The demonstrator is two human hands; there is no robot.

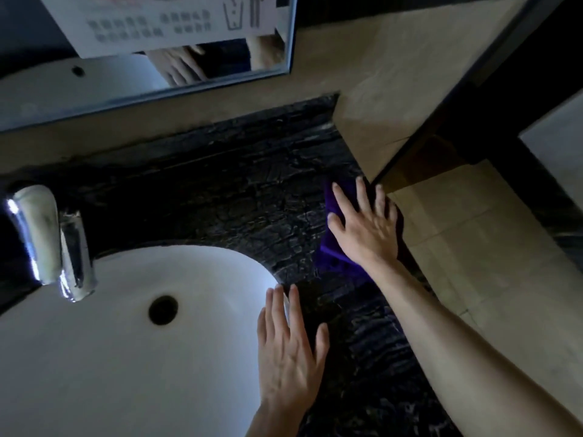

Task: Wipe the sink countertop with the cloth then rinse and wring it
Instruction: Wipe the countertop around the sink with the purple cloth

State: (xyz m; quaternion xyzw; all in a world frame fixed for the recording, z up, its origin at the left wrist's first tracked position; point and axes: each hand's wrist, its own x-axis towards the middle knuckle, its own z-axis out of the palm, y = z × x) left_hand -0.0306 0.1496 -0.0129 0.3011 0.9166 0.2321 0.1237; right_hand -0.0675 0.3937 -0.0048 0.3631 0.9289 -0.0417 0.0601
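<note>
A purple cloth (333,253) lies flat on the black marble countertop (239,203), close to its right edge. My right hand (366,225) presses on the cloth with straight, spread fingers. My left hand (290,348) rests flat with straight fingers on the right rim of the white sink basin (132,357), partly over the counter, and holds nothing. The cloth is largely covered by my right hand and wrist.
A chrome tap (50,241) stands at the left behind the basin, whose drain hole (163,310) is dark. A mirror (151,58) hangs on the wall behind. Right of the counter the beige tiled floor (473,247) drops away, with a dark door frame (473,74).
</note>
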